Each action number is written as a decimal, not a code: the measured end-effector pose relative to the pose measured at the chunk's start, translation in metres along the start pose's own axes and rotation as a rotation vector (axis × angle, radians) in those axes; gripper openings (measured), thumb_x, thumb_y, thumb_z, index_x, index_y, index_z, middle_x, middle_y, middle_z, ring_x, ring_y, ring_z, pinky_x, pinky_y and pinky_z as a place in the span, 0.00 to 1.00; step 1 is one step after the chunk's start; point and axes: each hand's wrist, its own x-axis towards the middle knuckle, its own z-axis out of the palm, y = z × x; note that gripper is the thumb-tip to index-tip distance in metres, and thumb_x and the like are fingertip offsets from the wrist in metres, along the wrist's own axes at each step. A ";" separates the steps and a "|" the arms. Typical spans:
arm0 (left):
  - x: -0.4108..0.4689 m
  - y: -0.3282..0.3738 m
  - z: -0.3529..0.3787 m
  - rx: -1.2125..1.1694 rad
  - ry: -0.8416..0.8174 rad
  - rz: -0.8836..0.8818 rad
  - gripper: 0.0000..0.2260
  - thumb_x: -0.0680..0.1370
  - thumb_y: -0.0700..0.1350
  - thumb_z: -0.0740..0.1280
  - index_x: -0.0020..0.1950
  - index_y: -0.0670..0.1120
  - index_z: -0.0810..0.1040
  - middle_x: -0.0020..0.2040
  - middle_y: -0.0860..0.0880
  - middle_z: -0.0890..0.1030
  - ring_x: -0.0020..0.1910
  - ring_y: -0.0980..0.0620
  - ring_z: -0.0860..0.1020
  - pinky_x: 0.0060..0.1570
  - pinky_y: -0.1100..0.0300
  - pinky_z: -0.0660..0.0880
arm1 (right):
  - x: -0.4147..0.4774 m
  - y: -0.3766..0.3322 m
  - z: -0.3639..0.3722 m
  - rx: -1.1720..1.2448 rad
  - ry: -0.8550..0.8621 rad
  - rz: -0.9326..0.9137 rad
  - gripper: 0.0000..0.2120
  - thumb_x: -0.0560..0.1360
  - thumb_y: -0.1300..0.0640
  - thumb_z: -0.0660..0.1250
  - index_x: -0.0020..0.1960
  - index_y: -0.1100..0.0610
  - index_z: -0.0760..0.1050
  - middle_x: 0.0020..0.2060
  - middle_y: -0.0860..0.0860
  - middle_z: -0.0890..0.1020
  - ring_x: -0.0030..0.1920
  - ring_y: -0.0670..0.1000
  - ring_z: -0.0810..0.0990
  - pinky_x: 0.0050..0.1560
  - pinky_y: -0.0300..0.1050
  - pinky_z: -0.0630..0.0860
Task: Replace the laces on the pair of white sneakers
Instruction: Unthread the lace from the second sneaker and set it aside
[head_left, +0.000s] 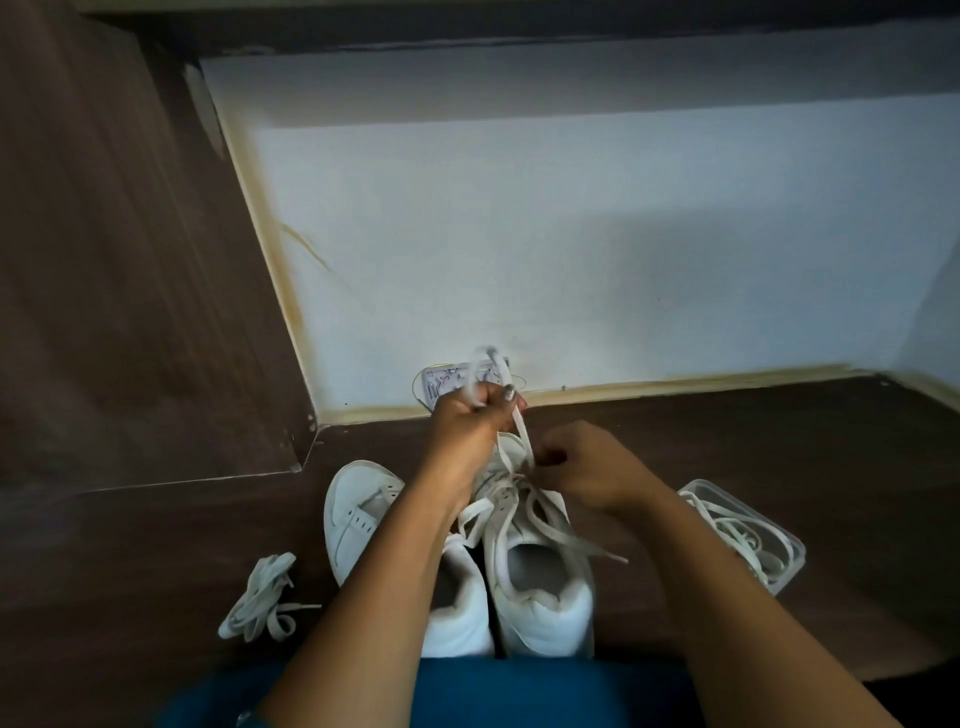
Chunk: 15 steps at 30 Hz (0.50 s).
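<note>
Two white sneakers stand side by side on the dark wooden desk, heels toward me. The left sneaker has bare eyelets. The right sneaker carries a partly threaded white lace. My left hand grips a strand of that lace and holds it up above the toe, its loose end blurred. My right hand sits at the shoe's front eyelets, fingers curled in on the lace there.
A loose bundle of white laces lies left of the shoes. A clear plastic box with more laces sits to the right. A small printed card leans against the white wall. A wooden side panel rises at left.
</note>
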 end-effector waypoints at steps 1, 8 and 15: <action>-0.002 -0.001 -0.001 0.056 -0.016 -0.005 0.13 0.77 0.36 0.64 0.34 0.46 0.77 0.27 0.53 0.76 0.26 0.61 0.71 0.27 0.71 0.66 | 0.000 -0.003 0.000 -0.048 0.024 -0.014 0.09 0.72 0.64 0.66 0.35 0.55 0.77 0.37 0.51 0.81 0.40 0.51 0.77 0.37 0.38 0.68; -0.004 -0.016 -0.012 0.482 -0.268 -0.207 0.12 0.63 0.41 0.66 0.45 0.43 0.82 0.41 0.48 0.83 0.42 0.49 0.81 0.46 0.54 0.76 | -0.001 -0.022 -0.011 0.519 0.812 0.026 0.09 0.78 0.64 0.56 0.44 0.60 0.74 0.35 0.56 0.80 0.35 0.55 0.79 0.35 0.49 0.77; -0.001 -0.022 -0.017 0.595 -0.227 -0.160 0.10 0.74 0.36 0.67 0.38 0.50 0.79 0.34 0.50 0.80 0.31 0.55 0.76 0.36 0.59 0.74 | -0.003 -0.008 -0.033 0.575 1.026 0.092 0.05 0.78 0.61 0.58 0.47 0.56 0.73 0.37 0.51 0.80 0.39 0.54 0.81 0.41 0.46 0.77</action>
